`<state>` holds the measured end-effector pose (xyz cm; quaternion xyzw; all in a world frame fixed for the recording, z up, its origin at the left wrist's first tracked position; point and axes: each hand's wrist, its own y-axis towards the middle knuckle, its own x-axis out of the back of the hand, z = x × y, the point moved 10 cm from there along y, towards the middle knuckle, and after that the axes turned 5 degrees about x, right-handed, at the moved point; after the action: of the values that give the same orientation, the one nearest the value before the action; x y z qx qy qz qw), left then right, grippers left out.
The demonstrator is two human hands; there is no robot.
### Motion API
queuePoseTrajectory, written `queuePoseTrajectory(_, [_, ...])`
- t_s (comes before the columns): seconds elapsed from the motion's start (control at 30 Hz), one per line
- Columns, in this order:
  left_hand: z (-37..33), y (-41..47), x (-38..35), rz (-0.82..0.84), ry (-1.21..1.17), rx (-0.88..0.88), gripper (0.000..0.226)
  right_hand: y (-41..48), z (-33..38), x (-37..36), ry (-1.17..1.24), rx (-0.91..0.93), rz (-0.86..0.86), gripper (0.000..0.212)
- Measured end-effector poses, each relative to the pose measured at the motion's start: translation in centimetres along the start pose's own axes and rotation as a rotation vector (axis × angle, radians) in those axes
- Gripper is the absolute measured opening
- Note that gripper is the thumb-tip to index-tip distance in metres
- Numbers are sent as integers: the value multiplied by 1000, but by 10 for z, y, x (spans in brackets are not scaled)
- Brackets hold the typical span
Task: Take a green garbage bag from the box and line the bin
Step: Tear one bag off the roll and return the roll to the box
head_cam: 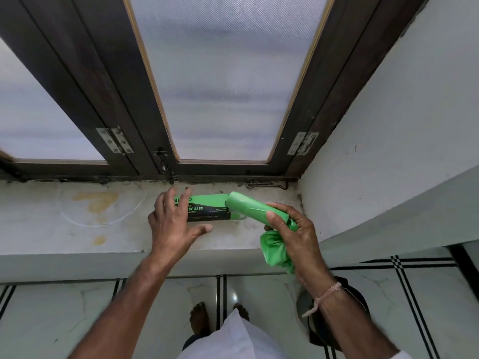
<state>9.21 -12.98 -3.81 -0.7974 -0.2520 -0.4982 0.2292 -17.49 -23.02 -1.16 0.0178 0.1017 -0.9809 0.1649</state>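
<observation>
Home: frosted window, tiled floor

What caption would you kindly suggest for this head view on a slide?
Right hand grips a green bag roll while left hand rests on the box on the windowsill.

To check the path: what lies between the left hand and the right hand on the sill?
In the head view, the box of garbage bags lies between the left hand and the right hand, which holds the green roll.

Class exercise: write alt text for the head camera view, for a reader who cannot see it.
The right hand grips a roll of green garbage bags over a windowsill; the open left hand rests on the box.
</observation>
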Motion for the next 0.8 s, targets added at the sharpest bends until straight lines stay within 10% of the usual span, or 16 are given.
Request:
queuePoseTrajectory(0.2, [2, 12, 11, -46, -220, -86, 67, 11, -6, 7, -21, 19, -37, 25])
queuePoseTrajectory(0.8, [7, -6, 41, 94, -779, -97, 59, 10, 36, 7, -99, 23, 220, 26])
